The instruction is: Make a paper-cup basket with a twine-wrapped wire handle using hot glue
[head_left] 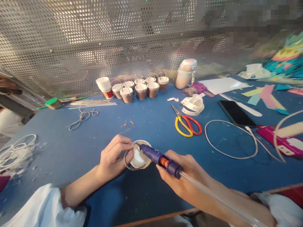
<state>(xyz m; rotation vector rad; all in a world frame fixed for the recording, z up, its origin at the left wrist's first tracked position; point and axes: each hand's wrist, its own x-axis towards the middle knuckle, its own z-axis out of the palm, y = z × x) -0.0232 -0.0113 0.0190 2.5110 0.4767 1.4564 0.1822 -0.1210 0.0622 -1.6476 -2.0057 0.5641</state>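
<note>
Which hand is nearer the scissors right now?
Right. The right hand, gripping the glue gun, is on the near side of the scissors; the left hand, at the small cup, is farther off to their left.

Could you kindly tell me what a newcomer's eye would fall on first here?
Probably the dark blue glue gun in the right hand, its nozzle over the white-lined cup that the left hand holds. Next might come the scissors, farther back on the right, and the small cups clustered before the mesh panel.
</note>
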